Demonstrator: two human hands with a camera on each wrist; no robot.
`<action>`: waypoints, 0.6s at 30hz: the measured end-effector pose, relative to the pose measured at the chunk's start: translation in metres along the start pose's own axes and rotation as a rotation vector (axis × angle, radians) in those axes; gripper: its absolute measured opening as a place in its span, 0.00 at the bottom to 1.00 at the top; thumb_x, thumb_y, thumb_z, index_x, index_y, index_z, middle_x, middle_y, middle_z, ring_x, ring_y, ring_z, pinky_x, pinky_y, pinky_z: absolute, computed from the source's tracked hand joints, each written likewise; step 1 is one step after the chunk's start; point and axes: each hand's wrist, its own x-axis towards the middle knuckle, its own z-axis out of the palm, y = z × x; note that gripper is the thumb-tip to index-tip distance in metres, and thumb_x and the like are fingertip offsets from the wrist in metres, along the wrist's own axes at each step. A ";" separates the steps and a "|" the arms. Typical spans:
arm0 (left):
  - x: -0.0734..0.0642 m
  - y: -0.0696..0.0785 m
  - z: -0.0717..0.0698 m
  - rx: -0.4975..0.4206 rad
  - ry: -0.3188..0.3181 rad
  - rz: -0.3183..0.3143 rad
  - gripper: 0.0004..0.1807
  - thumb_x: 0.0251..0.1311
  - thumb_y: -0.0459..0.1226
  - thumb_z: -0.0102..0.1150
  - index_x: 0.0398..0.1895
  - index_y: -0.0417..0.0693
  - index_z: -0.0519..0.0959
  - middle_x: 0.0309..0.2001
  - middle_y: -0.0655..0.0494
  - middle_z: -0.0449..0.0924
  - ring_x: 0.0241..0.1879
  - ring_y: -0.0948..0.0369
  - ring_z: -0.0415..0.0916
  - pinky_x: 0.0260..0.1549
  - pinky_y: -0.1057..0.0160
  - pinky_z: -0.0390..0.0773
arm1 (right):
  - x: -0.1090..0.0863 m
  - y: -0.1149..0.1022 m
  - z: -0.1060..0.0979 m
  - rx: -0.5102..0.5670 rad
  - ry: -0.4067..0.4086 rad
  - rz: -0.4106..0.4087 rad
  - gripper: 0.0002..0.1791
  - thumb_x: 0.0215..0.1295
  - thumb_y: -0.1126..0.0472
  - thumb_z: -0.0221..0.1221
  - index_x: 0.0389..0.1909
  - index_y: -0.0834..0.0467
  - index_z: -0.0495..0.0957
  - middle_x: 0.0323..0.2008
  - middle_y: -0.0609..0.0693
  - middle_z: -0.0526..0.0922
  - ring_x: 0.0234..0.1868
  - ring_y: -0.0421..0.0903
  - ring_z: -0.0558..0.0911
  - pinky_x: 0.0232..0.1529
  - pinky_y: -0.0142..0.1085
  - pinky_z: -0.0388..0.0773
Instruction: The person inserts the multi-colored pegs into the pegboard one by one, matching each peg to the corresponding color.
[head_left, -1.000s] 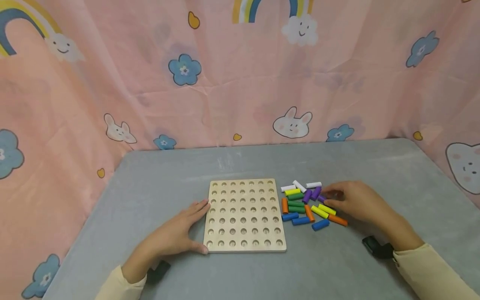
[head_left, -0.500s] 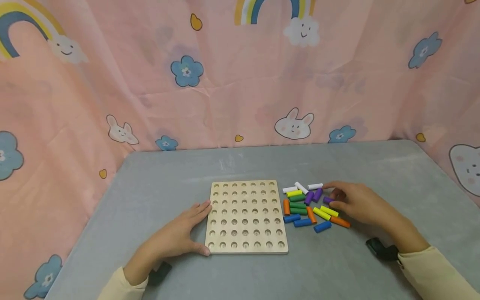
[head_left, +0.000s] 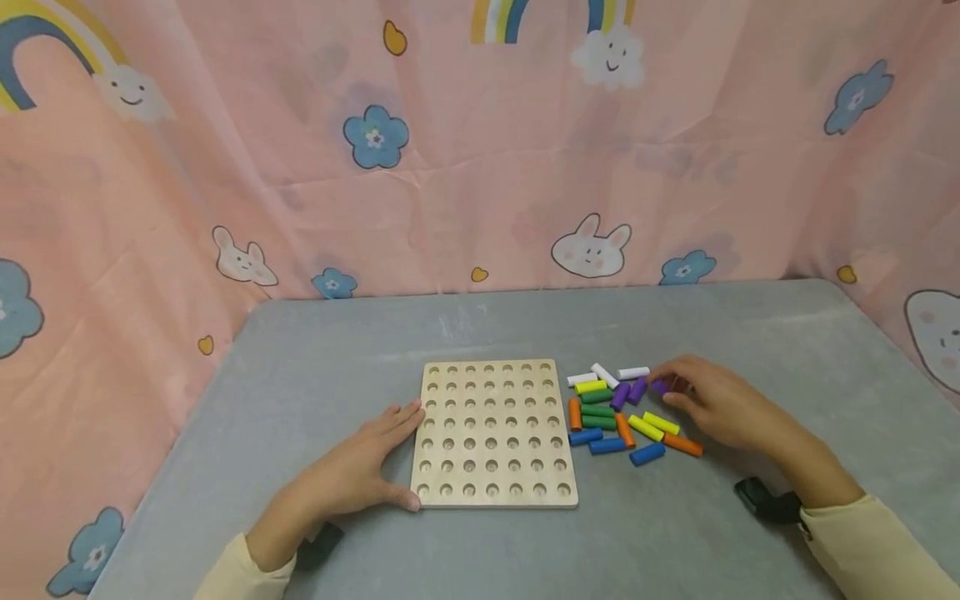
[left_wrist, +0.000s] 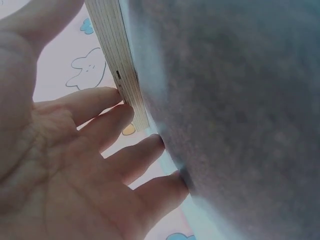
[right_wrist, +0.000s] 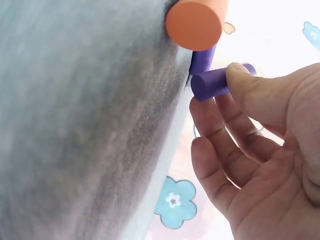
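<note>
Purple shows in the right hand's (head_left: 720, 408) pinch: the peg (right_wrist: 212, 84), right of the holed board (head_left: 480, 413), has just shifted slightly and seems free to carry; the left hand (head_left: 352, 468) touches the board's left edge, gripping nothing.

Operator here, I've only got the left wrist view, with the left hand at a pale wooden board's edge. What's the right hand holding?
Observer: The right hand pinches a purple cylindrical peg.
Operator: What does the top of the pale wooden board look like?
Observer: It has rows of empty round holes.
Operator: Anything beside it?
Observer: Yes, multicoloured cylindrical pegs lie on the grey table, to the board's right.
</note>
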 end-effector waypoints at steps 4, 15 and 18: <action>0.000 0.000 0.001 0.004 0.006 0.005 0.63 0.36 0.54 0.79 0.78 0.50 0.57 0.80 0.56 0.51 0.79 0.44 0.45 0.76 0.38 0.49 | -0.001 -0.001 0.002 0.031 0.025 0.036 0.14 0.67 0.65 0.61 0.52 0.59 0.77 0.47 0.54 0.82 0.46 0.50 0.81 0.48 0.53 0.83; -0.002 0.001 0.001 0.049 -0.005 0.008 0.62 0.39 0.56 0.75 0.79 0.50 0.54 0.81 0.56 0.46 0.79 0.43 0.43 0.73 0.31 0.49 | 0.002 -0.004 0.000 0.040 0.028 0.045 0.15 0.66 0.62 0.63 0.52 0.59 0.76 0.45 0.53 0.83 0.44 0.49 0.82 0.48 0.51 0.85; -0.004 0.001 0.001 0.068 0.002 0.039 0.62 0.41 0.57 0.73 0.79 0.47 0.53 0.81 0.52 0.46 0.78 0.40 0.44 0.70 0.28 0.51 | 0.002 -0.004 0.000 0.031 0.023 0.032 0.15 0.66 0.62 0.63 0.52 0.59 0.76 0.45 0.52 0.83 0.44 0.48 0.82 0.47 0.51 0.85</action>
